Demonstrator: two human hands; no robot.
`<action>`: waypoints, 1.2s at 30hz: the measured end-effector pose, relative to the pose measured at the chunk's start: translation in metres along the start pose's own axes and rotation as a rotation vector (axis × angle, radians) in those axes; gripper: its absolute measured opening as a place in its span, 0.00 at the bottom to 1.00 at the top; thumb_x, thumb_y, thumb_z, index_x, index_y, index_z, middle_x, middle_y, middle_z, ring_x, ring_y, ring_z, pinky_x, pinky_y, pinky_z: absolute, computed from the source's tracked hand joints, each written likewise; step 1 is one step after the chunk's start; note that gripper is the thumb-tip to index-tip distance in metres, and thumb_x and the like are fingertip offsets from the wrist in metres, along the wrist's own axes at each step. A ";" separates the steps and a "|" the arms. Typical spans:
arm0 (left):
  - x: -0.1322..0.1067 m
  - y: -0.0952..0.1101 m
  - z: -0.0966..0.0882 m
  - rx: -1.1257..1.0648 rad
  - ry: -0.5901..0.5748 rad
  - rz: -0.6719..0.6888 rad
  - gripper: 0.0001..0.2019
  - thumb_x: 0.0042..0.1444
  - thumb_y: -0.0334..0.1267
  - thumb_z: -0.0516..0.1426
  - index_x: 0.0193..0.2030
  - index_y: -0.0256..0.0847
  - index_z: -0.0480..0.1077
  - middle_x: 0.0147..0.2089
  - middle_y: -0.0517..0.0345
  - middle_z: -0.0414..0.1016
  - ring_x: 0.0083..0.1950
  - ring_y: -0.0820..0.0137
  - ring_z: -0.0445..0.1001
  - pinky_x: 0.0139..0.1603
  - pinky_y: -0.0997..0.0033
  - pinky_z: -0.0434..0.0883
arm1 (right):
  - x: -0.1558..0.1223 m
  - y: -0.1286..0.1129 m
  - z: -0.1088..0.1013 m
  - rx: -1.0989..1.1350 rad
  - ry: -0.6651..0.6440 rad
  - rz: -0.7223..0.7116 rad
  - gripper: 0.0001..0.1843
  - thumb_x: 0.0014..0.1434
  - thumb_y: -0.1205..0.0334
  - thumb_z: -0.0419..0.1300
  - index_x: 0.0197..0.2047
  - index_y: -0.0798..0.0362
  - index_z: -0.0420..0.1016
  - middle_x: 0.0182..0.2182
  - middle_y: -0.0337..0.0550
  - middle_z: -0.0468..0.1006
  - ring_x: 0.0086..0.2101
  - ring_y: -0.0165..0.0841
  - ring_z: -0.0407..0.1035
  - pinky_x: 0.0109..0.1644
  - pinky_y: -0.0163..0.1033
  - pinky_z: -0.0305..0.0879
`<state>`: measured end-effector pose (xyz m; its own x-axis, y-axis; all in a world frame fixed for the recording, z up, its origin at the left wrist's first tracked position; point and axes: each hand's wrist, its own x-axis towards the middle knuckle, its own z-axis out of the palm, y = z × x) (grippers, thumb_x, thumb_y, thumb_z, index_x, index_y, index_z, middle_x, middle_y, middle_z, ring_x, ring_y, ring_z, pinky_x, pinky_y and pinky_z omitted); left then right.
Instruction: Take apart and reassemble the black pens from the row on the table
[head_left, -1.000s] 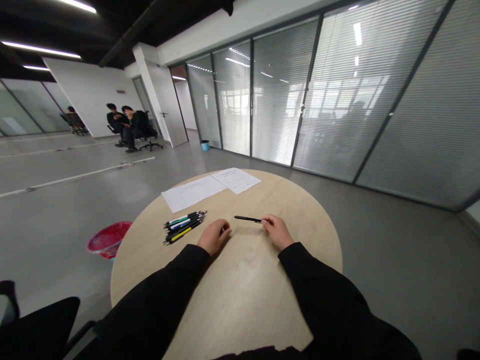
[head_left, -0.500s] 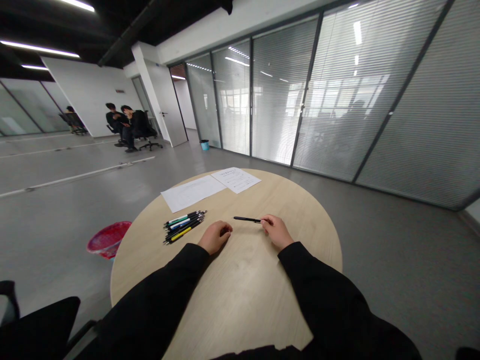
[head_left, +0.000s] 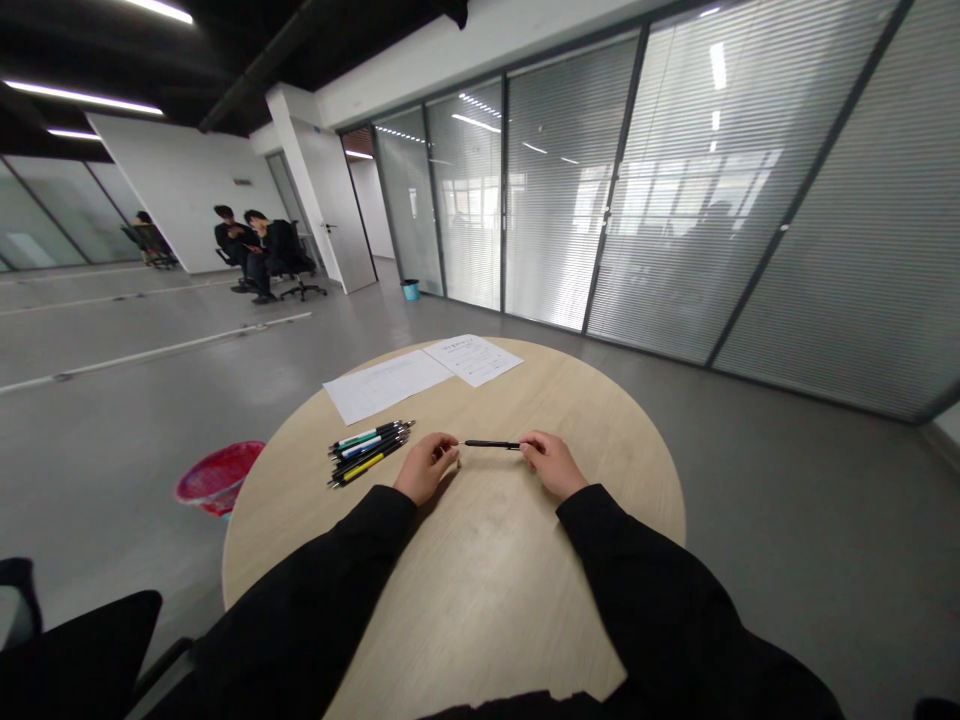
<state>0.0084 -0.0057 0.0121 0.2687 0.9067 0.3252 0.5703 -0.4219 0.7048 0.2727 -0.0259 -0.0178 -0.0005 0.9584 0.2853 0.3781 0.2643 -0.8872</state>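
A slim black pen or mechanical pencil (head_left: pixel 491 444) with a thin silver tip lies level between my hands, just above the table. My right hand (head_left: pixel 551 463) pinches its right end between thumb and fingers. At the other end, the tip points left and comes right up to the fingertips of my left hand (head_left: pixel 425 470). The left fingers are bent, with thumb and index finger slightly apart; whether they touch the tip is too small to tell. Left of that hand lies a bundle of similar pens (head_left: pixel 369 452) with black, white, green, blue and yellow barrels.
Two white sheets of paper (head_left: pixel 388 385) lie at the far side of the round wooden table (head_left: pixel 585 400). A red basket (head_left: pixel 217 478) stands on the floor at left, near a black chair (head_left: pixel 82 650). Two seated people (head_left: pixel 259 250) are farther back.
My left hand has lifted and its fingers have opened a little toward the tip. My right hand has shifted the pen slightly left and lowered its tip end.
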 end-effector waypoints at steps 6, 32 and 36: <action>0.000 0.006 -0.002 -0.060 -0.015 -0.001 0.15 0.56 0.48 0.56 0.37 0.38 0.76 0.35 0.53 0.77 0.34 0.66 0.72 0.36 0.68 0.67 | 0.000 0.000 0.000 -0.009 -0.028 -0.017 0.12 0.57 0.55 0.56 0.34 0.53 0.76 0.22 0.37 0.71 0.25 0.31 0.63 0.31 0.35 0.59; 0.010 -0.010 -0.018 -0.183 0.073 -0.104 0.18 0.51 0.53 0.59 0.30 0.36 0.73 0.24 0.61 0.68 0.25 0.72 0.64 0.29 0.72 0.62 | 0.013 0.016 -0.021 0.094 0.262 0.074 0.15 0.53 0.52 0.58 0.34 0.55 0.78 0.23 0.40 0.74 0.25 0.33 0.66 0.31 0.36 0.61; 0.013 -0.019 -0.024 -0.238 0.179 -0.127 0.19 0.49 0.54 0.60 0.30 0.36 0.73 0.24 0.60 0.69 0.27 0.72 0.66 0.31 0.72 0.64 | 0.014 0.019 -0.028 0.028 0.454 0.113 0.15 0.53 0.52 0.57 0.32 0.55 0.77 0.27 0.43 0.77 0.29 0.34 0.67 0.33 0.36 0.61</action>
<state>-0.0171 0.0142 0.0183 0.0540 0.9472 0.3161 0.3875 -0.3116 0.8676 0.3057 -0.0105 -0.0202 0.4466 0.8392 0.3104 0.3274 0.1696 -0.9295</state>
